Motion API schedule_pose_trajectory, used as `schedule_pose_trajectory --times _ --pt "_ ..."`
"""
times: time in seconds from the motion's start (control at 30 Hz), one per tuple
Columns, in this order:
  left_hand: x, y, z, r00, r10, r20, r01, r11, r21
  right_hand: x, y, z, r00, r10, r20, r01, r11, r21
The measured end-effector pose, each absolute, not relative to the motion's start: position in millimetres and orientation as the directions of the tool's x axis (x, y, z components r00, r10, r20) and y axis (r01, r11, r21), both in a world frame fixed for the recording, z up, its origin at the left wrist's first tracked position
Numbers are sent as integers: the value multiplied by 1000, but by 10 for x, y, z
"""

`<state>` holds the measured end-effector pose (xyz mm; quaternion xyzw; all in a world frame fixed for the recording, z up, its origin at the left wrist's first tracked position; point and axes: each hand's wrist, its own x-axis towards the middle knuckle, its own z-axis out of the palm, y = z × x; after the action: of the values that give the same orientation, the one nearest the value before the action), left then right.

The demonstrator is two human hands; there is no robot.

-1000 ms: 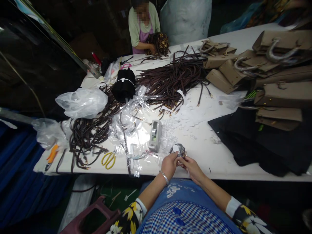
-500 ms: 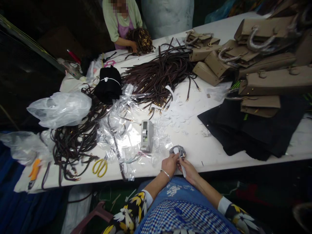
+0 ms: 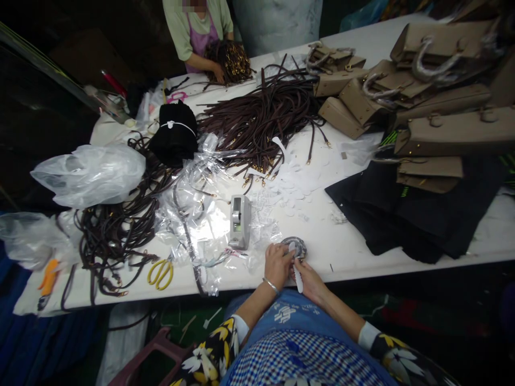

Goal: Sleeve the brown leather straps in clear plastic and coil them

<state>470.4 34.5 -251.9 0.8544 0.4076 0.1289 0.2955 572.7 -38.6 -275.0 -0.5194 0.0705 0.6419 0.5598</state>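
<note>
At the table's front edge both hands meet over a small coiled strap [image 3: 300, 244], which looks wrapped in clear plastic. My left hand [image 3: 277, 265] is closed, its fingertips pinching the coil's near left side. Closed from the right, my right hand [image 3: 310, 280] grips the coil's near side between thumb and fingers. A white paper strip [image 3: 298, 280] passes across the coil and hangs down between the hands. The fingers hide part of the strip and coil. Just left of them stands a grey tape dispenser [image 3: 240, 222].
Dark brown straps [image 3: 261, 118] with gold clasps heap mid-table. Taupe handbags [image 3: 458, 131] and black cloth [image 3: 418, 214] lie at right. Yellow-handled scissors [image 3: 161, 274], an orange-handled tool [image 3: 48, 281] and plastic bags [image 3: 92, 174] are at left. A co-worker [image 3: 197, 37] handles a strap bundle [image 3: 229, 61] opposite.
My left fingers have spread and shifted slightly over the coil. The strip's hanging end has swung a little left. The whole view has shifted slightly; the co-worker still handles the bundle.
</note>
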Motion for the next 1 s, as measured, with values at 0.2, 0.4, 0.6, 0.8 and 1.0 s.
schedule_pose_trajectory --times 0.2,0.4,0.6,0.8,1.0 --pt "4711 380 -2632 617 787 16 536 -436 723 5754 -366 -2723 161 638 -753 -786 -378 -489" --pt "4719 401 -2691 554 830 -63 552 -310 774 5779 -355 -2761 159 618 -770 -787 -391 -477" --pt "4713 330 -2773 556 827 -80 600 -333 727 5827 -391 -2773 186 597 -781 -752 -425 -504" --pt "4730 270 -2798 551 829 -97 639 -345 688 5885 -445 -2704 207 588 -782 -670 -497 -552" --pt "4741 294 -2784 555 824 -118 658 -347 668 5921 -575 -2596 314 614 -724 -513 -532 -674"
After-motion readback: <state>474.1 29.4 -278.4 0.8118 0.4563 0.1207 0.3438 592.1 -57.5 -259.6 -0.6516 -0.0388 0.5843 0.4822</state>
